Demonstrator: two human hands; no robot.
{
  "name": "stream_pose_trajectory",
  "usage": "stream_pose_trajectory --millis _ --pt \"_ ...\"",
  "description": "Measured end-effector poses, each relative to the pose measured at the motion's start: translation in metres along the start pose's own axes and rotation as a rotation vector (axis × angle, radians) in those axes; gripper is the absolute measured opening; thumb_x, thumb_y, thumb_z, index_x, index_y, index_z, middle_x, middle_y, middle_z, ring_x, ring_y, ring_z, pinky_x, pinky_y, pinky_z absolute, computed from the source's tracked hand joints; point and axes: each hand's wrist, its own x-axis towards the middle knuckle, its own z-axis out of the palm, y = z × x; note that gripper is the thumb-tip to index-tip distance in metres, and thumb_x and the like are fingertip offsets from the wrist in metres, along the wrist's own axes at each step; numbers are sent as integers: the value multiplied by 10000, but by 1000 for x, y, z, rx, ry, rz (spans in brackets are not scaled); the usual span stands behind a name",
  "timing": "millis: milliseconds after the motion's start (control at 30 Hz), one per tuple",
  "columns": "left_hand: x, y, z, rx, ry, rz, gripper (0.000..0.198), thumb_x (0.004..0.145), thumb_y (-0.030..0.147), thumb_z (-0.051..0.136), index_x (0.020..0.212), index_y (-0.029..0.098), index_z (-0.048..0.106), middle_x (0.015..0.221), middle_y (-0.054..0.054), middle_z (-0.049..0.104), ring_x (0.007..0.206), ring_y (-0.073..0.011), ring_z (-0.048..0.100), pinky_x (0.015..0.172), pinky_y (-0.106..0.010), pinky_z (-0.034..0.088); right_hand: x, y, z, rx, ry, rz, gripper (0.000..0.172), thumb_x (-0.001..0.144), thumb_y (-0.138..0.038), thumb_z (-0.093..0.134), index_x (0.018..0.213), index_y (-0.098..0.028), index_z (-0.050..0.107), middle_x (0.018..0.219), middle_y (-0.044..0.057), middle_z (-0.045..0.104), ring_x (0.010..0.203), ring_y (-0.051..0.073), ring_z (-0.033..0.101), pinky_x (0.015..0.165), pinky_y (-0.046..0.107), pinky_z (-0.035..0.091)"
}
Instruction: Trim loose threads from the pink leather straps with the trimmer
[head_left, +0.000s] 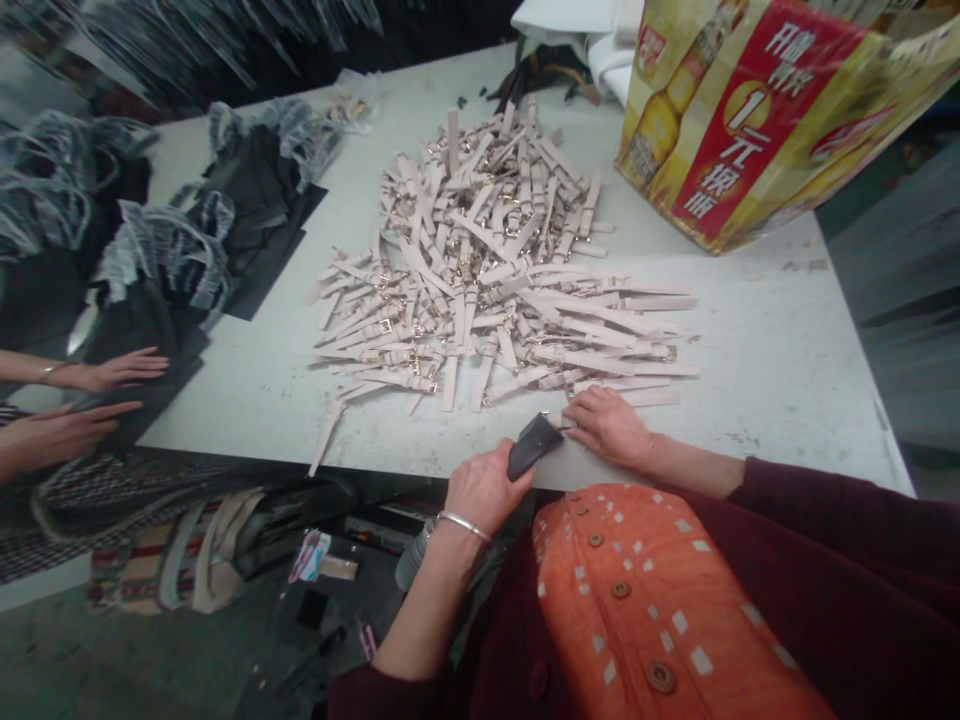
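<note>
White worktable [757,370]: heap of pale watch straps with gold buckles [480,280] at centre. Left hand [484,488] has fingers clamped on a dark strap piece [534,445]; right hand [609,428] lies flat, fingers together, on the heap's near edge.

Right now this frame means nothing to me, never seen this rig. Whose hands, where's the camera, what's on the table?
There's no machine here. The single picture comes from a camera worn on a person's head, looking down, so the orange buttoned front at the bottom is their own clothing. Their left hand grips a dark flat piece. Their right hand lies open at the near edge of a big heap of pale straps with gold buckles, spread on a white table. A printed bag stands at the table's far right. At the left, another person's hands rest on dark sheets.
</note>
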Motion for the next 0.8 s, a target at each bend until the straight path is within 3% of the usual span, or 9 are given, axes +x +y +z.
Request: stream_pose_trajectory --millis 167,400,667,800 --pt "-6 -6 0 -2 -2 -66 362 825 498 394 1037 233 521 869 -68 660 840 -216 632 689 -277 434 -2 3 7 25 37 -15 205 853 -309 499 955 -186 628 904 87 557 878 220 423 762 357 286" --pt "0 4 1 -4 0 57 358 828 493 384 1033 234 521 863 -74 662 804 -222 638 663 -286 439 0 7 4 88 -2 -43 201 851 -308 508 939 -193 647 862 77 565 856 209 439 742 346 280" --pt "-1 -2 7 -59 -16 -21 375 822 516 394 1015 225 530 848 -64 664 822 -201 635 657 -252 427 -2 10 7 143 30 -42 186 844 -294 521 943 -191 640 871 79 577 851 205 461 746 344 293" --pt "-6 0 10 -48 -18 30 347 830 504 384 1004 239 525 837 -58 669 805 -201 636 653 -256 428 -2 9 8 168 64 -32 155 831 -279 532 888 -188 643 845 69 590 836 200 471 749 348 296"
